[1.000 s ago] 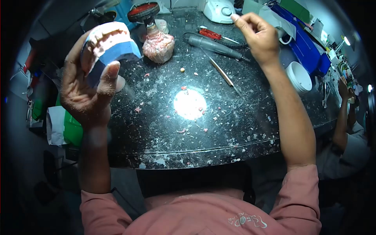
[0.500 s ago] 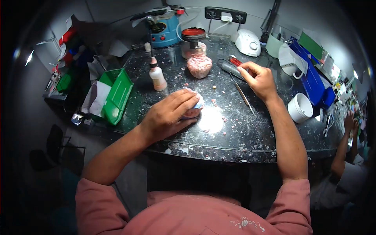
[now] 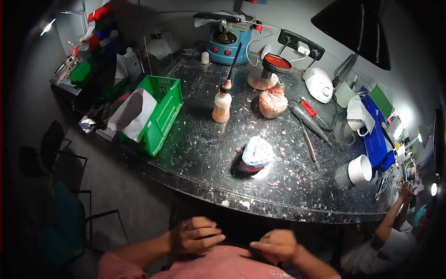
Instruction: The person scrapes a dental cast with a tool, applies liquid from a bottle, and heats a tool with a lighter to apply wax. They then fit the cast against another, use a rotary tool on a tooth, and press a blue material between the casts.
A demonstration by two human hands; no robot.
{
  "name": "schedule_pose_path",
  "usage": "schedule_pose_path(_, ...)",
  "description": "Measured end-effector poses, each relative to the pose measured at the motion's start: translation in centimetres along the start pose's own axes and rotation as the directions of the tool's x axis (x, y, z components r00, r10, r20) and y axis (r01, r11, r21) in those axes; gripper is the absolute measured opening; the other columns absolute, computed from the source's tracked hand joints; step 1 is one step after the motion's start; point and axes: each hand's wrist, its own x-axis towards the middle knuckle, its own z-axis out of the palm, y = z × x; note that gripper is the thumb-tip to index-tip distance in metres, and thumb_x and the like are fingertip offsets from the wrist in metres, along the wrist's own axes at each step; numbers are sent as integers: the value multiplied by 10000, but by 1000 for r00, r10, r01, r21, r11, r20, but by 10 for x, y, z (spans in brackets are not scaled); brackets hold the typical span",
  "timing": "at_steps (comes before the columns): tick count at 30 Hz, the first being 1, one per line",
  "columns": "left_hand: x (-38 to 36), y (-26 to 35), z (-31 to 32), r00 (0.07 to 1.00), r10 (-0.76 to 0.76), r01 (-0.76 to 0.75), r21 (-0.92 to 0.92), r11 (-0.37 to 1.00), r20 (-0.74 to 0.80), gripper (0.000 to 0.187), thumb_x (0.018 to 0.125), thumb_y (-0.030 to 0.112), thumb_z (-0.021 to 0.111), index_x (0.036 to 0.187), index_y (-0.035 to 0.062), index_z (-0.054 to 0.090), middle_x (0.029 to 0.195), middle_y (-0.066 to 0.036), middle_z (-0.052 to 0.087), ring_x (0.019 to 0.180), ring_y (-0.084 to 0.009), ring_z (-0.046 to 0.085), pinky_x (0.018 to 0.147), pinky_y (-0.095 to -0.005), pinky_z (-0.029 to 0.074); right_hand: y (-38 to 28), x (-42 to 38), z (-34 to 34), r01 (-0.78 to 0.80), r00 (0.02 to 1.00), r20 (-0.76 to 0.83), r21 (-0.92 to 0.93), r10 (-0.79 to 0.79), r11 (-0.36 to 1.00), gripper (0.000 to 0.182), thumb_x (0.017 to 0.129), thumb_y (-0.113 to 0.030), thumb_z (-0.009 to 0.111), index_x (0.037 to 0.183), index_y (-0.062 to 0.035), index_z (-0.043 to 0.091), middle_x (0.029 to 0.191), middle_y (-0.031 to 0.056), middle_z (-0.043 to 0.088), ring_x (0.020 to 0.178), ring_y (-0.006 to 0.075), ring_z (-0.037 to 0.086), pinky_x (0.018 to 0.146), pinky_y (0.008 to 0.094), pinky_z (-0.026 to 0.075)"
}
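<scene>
My left hand [image 3: 199,235] is low in front of my chest, off the bench, its fingers bent and apart with nothing in them. Close by, my right hand [image 3: 277,245] is held in with its fingers curled closed; no object shows in it. Nearest to both, on the bench, sits a plaster cast [image 3: 258,152] with a blue-white upper face, dark handwriting and a pinkish underside. A bottle with a pink nozzle [image 3: 222,104] stands behind it to the left. A lumpy pink wax-coated burner [image 3: 272,102] is farther back.
Right of the cast lie a thin carving tool [image 3: 308,142], a grey handpiece [image 3: 309,118] and a white cup [image 3: 360,169]. A green bin [image 3: 162,123] stands left. A blue machine [image 3: 227,44] and black lamp shade [image 3: 355,30] are behind. Another person's hands [image 3: 405,190] are far right.
My left hand has let go of the cast, which stays on the bench. My right hand has left the tool area. Both hands have drawn back toward my chest, and the view has shifted.
</scene>
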Motion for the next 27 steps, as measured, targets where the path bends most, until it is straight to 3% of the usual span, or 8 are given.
schedule_pose_path(1, -40, -1, 11, 974, -192, 199, -48, 979, 119, 277, 743, 128, 720, 1009, 64, 683, 913, -63, 627, 860, -220, 596, 721, -319, 523, 3, -44, 26, -351, 914, 205, -36, 351, 936, 318, 829, -202, 660, 1123, -83, 671, 923, 113, 686, 783, 293, 673, 738, 408, 547)
schedule_pose_path(2, -101, -5, 31, 866, -345, 315, 140, 939, 363, 301, 730, 144, 709, 1016, 56, 682, 961, -93, 628, 875, -256, 603, 719, -356, 513, 23, -88, 55, -417, 890, 132, -149, 436, 896, 354, 834, -211, 658, 1166, -90, 649, 989, 124, 670, 860, 303, 656, 787, 420, 534)
schedule_pose_path(3, -127, -20, 42, 753, -523, 559, 31, 829, 398, 373, 711, 174, 704, 1066, 69, 662, 1045, -143, 617, 924, -322, 595, 789, -433, 492, 46, -117, 76, -480, 861, 45, -255, 506, 840, 391, 839, -219, 657, 1209, -96, 626, 1054, 136, 653, 937, 314, 640, 836, 432, 520)
schedule_pose_path(4, -125, -26, 41, 716, -610, 610, 122, 783, 339, 401, 714, 202, 700, 1090, 76, 649, 1061, -162, 617, 969, -350, 583, 830, -454, 470, 59, -129, 81, -488, 858, 35, -254, 512, 835, 391, 839, -219, 657, 1209, -96, 626, 1054, 136, 653, 937, 314, 640, 836, 432, 520)
schedule_pose_path(6, -117, -36, 41, 670, -685, 656, 202, 727, 286, 429, 716, 229, 695, 1114, 83, 636, 1077, -181, 617, 1014, -377, 571, 872, -476, 448, 71, -143, 89, -732, 649, -45, -311, 760, 606, 437, 877, -327, 625, 1253, -108, 588, 1201, 174, 597, 1096, 358, 572, 965, 484, 436)
schedule_pose_path(9, -106, -87, 60, 716, -680, 609, 337, 718, 156, 531, 774, 392, 650, 1219, 113, 575, 1224, -172, 569, 1155, -370, 494, 975, -557, 357, 106, -117, 88, -590, 768, -199, -591, 609, 551, 523, 922, -363, 580, 1352, -84, 474, 1343, 169, 501, 1246, 341, 468, 1070, 469, 343)
schedule_pose_path(18, -54, -114, 120, 629, -747, 727, 175, 664, 217, 440, 857, 365, 572, 1215, 110, 578, 1209, -191, 575, 1156, -362, 514, 1004, -506, 371, 129, 13, 61, -524, 771, 11, -557, 637, 644, 467, 930, -371, 569, 1295, -84, 521, 1292, 172, 536, 1192, 339, 502, 1037, 457, 373)
schedule_pose_path(27, -69, -84, 141, 499, -752, 773, 170, 611, 430, 408, 880, 337, 549, 1213, 103, 577, 1204, -196, 577, 1153, -355, 521, 1003, -489, 377, 91, -65, 113, -574, 688, 212, -426, 694, 699, 417, 939, -379, 558, 1231, -83, 574, 1233, 174, 575, 1132, 336, 541, 1000, 445, 407)
